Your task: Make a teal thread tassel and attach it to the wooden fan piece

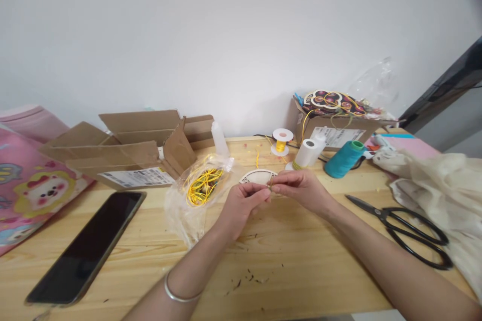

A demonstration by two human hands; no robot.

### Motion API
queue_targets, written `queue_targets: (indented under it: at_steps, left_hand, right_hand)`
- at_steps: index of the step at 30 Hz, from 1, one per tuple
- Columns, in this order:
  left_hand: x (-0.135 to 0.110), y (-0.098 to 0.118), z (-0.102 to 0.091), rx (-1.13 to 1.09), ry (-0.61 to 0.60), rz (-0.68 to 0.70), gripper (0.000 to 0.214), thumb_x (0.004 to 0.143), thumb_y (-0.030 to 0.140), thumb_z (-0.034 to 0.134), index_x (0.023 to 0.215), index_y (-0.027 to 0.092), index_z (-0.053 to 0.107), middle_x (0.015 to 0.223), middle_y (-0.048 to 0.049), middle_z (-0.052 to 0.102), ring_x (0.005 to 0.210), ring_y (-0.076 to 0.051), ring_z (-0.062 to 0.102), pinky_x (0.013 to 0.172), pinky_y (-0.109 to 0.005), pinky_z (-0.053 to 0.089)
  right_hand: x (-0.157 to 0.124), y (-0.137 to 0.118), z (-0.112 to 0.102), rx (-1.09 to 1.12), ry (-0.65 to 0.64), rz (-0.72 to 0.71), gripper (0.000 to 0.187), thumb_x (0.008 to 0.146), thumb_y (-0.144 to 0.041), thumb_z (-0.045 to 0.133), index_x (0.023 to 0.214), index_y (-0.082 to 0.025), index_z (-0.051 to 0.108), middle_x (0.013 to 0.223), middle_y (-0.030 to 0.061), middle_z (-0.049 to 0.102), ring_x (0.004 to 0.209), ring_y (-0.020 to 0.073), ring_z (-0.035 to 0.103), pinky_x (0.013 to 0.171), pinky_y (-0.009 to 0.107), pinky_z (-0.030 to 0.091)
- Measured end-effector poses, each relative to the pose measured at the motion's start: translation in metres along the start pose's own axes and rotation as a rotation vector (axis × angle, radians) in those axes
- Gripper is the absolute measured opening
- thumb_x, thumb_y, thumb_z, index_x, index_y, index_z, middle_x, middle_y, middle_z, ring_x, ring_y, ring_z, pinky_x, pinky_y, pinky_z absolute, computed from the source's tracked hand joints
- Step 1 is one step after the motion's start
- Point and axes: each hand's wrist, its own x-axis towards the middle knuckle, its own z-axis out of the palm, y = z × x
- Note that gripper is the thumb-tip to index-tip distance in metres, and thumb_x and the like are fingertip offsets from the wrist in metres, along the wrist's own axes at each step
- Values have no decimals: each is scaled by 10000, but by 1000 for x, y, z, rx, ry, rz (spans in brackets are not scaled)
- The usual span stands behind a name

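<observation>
My left hand [241, 203] and my right hand [301, 188] meet over the middle of the wooden table [263, 271], fingers pinched together. Between the fingertips is a pale, flat wooden cut-out piece [256, 176] with a thin brownish cord at its edge; both hands grip it. Just left of my left hand lies a clear plastic bag [196, 195] holding yellow cord [203, 185]. A silver bangle [181, 293] sits on my left wrist.
A dark phone [88, 246] lies at the left, black scissors [406, 225] at the right. Behind are an open cardboard box [128, 153], a yellow thread spool [281, 143], a white spool [307, 154], a teal spool [344, 158], a second box of decorated pieces [335, 120] and cream cloth [444, 195].
</observation>
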Motion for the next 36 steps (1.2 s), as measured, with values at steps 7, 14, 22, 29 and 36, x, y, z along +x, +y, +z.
queue_targets:
  at_steps: [7,14,22,29,36]
  left_hand:
    - [-2,1,2,-21,-29,-43,207,585,313,695,663,129,640,544,28,550,381,6,273,373,-170,142]
    - [-3,3,1,-124,-114,-126,225,614,320,685,635,107,615,492,42,468,391,12,203,371,-163,111]
    - [-2,9,-4,-165,-202,-252,235,645,322,664,650,97,599,558,19,492,385,27,198,355,-146,76]
    - [-2,10,-7,-150,-255,-322,178,644,268,670,654,104,602,549,33,478,370,41,221,347,-133,71]
    - [-1,7,-6,-148,-229,-282,150,633,235,673,640,105,598,522,42,468,374,36,231,344,-122,86]
  right_hand:
    - [-1,-2,-5,0,-102,0,154,680,-297,626,707,-146,620,665,9,591,615,97,506,577,232,395]
    - [-1,6,-4,-39,-148,-111,161,753,-288,554,723,-129,555,640,3,546,597,89,461,560,220,357]
    - [-1,3,-5,-223,-139,-195,125,773,-233,521,717,-130,564,676,7,528,619,91,451,573,218,355]
    - [-2,1,-5,-232,-145,-198,126,768,-227,523,713,-125,573,674,8,530,609,86,454,559,211,354]
    - [-3,3,-3,-110,-119,-110,141,730,-261,568,721,-124,598,692,16,564,615,88,480,574,219,377]
